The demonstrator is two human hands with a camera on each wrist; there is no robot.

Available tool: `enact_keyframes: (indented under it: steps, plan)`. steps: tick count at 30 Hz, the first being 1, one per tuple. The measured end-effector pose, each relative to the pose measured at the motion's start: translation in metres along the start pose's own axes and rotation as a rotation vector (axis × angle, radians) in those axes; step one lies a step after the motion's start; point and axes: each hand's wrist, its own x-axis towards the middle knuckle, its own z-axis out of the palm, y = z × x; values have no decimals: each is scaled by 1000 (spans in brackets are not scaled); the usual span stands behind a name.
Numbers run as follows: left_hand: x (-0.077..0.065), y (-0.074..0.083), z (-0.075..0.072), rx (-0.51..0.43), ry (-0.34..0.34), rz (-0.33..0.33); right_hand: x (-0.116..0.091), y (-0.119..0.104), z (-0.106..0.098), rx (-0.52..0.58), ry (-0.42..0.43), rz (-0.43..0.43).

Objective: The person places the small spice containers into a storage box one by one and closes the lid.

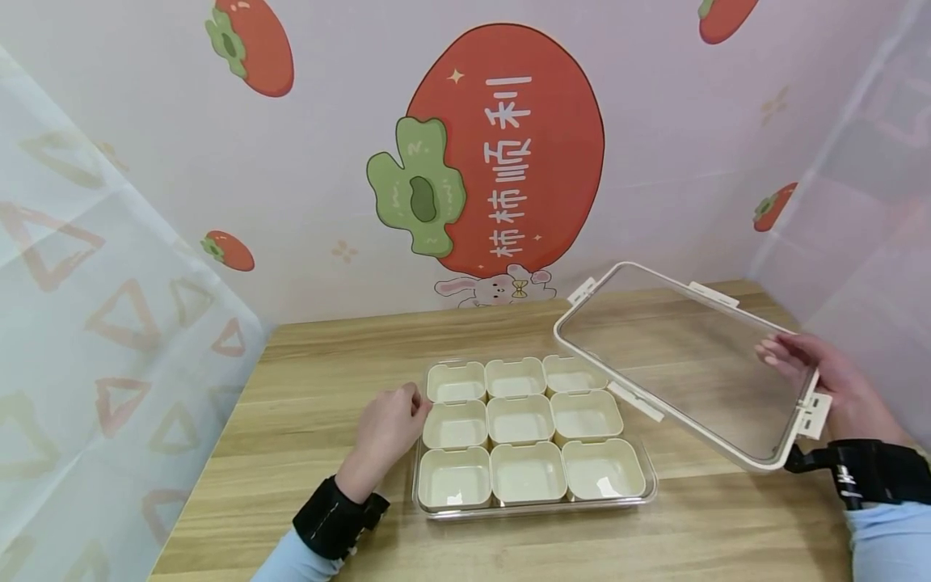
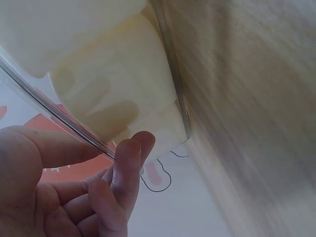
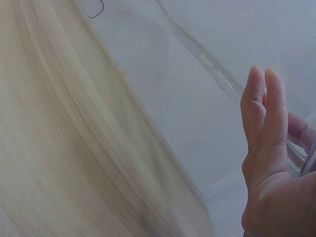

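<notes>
Several cream-coloured small square bins (image 1: pixel 520 420) stand in rows of three inside a clear rectangular storage box (image 1: pixel 541 510) on the wooden table. My left hand (image 1: pixel 390 424) is at the box's left side, pinching its rim between thumb and fingers (image 2: pixel 126 163). To the right, my right hand (image 1: pixel 847 388) grips the short near edge of a transparent lid (image 1: pixel 684 356) with a cream frame and clips. The lid is raised and tilted, clear of the box. In the right wrist view, two straight fingers (image 3: pixel 274 113) lie along the lid's clear panel.
Wood-grain tabletop (image 1: pixel 313 428) surrounds the box. A printed backdrop (image 1: pixel 327 162) with persimmons rises behind the table, and pale curtains (image 1: pixel 109 323) hang at both sides.
</notes>
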Motion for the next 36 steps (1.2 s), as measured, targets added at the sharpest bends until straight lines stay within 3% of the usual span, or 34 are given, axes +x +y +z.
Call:
enact_keyframes:
  steps: [5, 10, 20, 26, 36]
  plan:
    - [0, -1, 0, -4, 7, 5, 6, 6, 5, -45, -63, 15]
    - [0, -1, 1, 3, 10, 11, 8, 12, 11, -111, 3, 24]
    - [0, -1, 1, 3, 11, 6, 16, 23, 26, -145, 18, 68]
    - [1, 0, 1, -5, 5, -1, 23, 28, 31, -193, -57, 67]
    - [1, -2, 1, -6, 13, 16, 36, 37, 42, -209, -75, 128]
